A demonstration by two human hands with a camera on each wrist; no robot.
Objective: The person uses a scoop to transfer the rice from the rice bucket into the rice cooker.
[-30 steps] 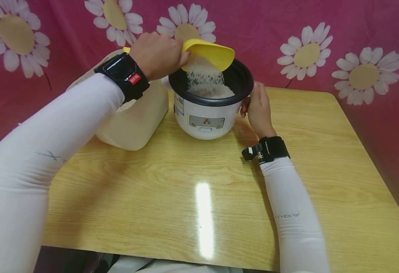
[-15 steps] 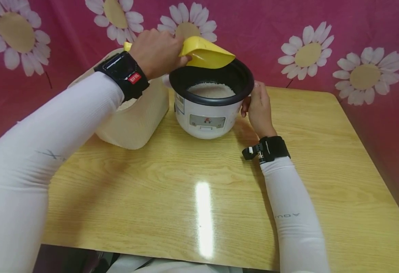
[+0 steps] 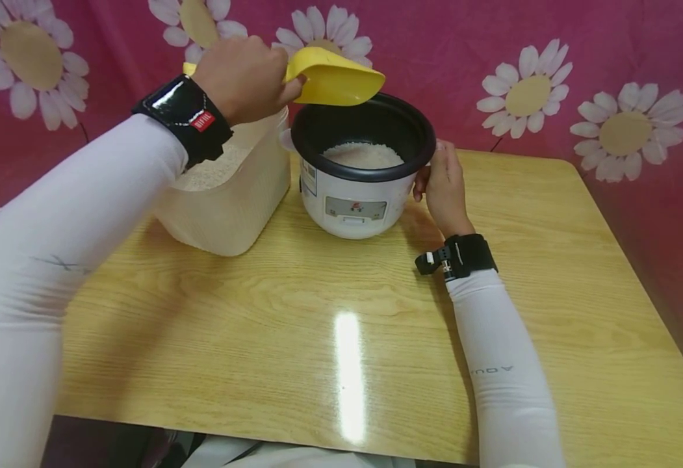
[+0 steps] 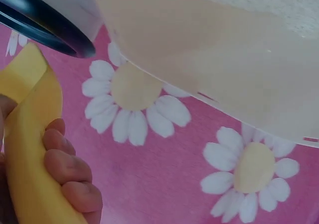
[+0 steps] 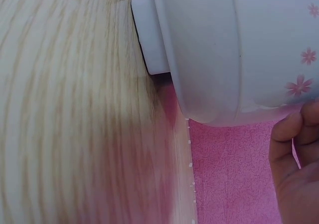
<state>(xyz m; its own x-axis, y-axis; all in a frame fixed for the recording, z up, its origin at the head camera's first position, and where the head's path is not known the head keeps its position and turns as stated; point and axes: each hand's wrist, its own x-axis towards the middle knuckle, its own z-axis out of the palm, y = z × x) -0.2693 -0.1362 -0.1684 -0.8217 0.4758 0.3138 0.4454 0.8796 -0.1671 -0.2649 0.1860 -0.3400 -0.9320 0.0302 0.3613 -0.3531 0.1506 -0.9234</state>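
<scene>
My left hand (image 3: 244,78) grips a yellow scoop (image 3: 338,79) by its handle, above the near-left part of the rice cooker's rim. In the left wrist view, several fingers (image 4: 70,167) curl around the scoop's yellow handle. The white rice cooker (image 3: 349,218) stands upright with its lid off, and white rice (image 3: 364,156) lies in its black inner pot. At its right side, my right hand (image 3: 446,188) holds the cooker by the side handle, which the fingers mostly hide. The right wrist view shows curled fingers (image 5: 287,129) against the cooker's flowered wall.
A cream, ribbed bin (image 3: 230,221) holding more rice (image 3: 215,170) stands left of the cooker, partly under my left forearm. Both rest on a wooden table (image 3: 283,338). Behind the table hangs a pink cloth (image 3: 435,58) printed with daisies.
Rice was streaming from the scoop into the pot a second ago; the stream has stopped. The scoop and left hand have moved up and left. The right hand has stayed put.
</scene>
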